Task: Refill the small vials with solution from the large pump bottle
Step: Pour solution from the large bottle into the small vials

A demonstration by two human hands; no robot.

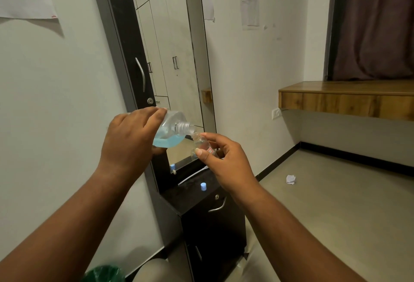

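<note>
A pale room is shown, with a tall mirror (174,62) over a black cabinet (212,219); the bottle (172,131), pump removed, is wrapped by the left hand (130,138) and tipped on its side, its threaded neck touching the mouth of the vial (202,146); the vial is pinched between thumb and fingertips of the right hand (226,160), held tilted over the cabinet. The blue solution is pooled low in the bottle, well short of the neck; a slow further tilt is probably called for, mouths kept aligned, vial steadied. A blue cap (203,186) is left on the cabinet below; drips may land there. Crumpled paper (290,179) lies on the floor, well apart.
</note>
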